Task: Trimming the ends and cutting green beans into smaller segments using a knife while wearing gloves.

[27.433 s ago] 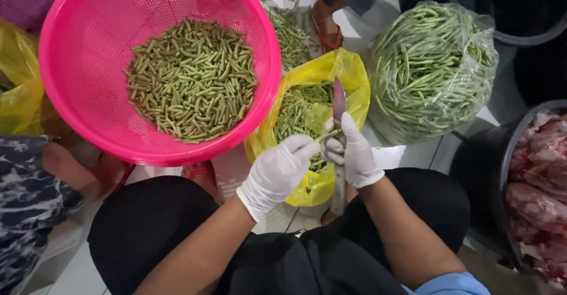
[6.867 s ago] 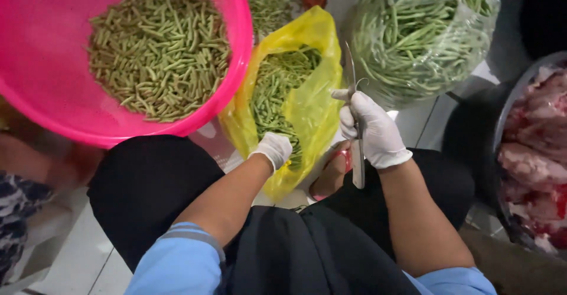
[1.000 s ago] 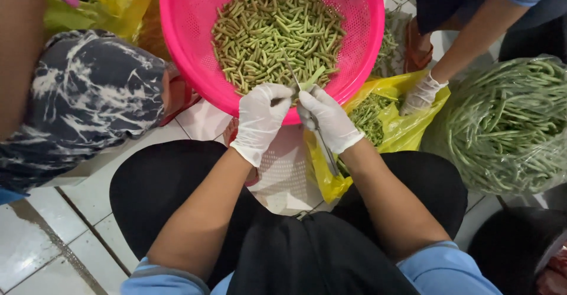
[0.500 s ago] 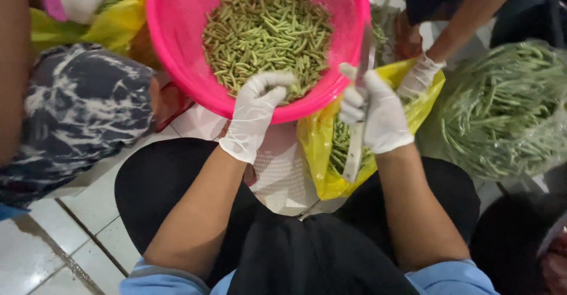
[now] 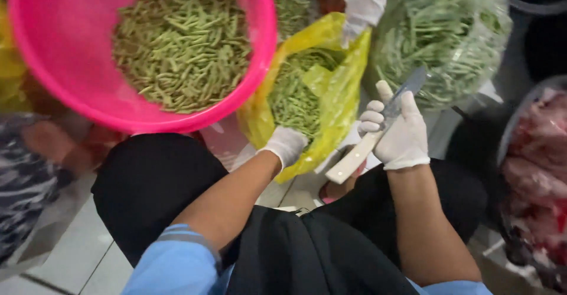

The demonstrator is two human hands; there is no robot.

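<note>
Your right hand [image 5: 400, 134] is clenched around the knife [image 5: 373, 135]; your left hand [image 5: 286, 146] reaches into the yellow bag [image 5: 336, 88], grip hidden.

I see a basin [image 5: 71, 76] of cut beans [image 5: 183, 44] at upper left, a bag [image 5: 336, 112] right of it at centre, and another bag [image 5: 449, 41] at upper right.

A pink basket [image 5: 65, 64] heaped with cut green beans [image 5: 183, 44] is seen top left. A clear plastic bag [image 5: 443, 41] of whole long beans is placed top right. A dark tub [image 5: 514, 147] with raw red meat [image 5: 540, 177] is seen at the right edge. A co-worker's gloved hand [image 5: 363, 2] is visible at the top, a patterned garment [image 5: 23, 183] at left, pale floor tiles [image 5: 77, 259] below.
</note>
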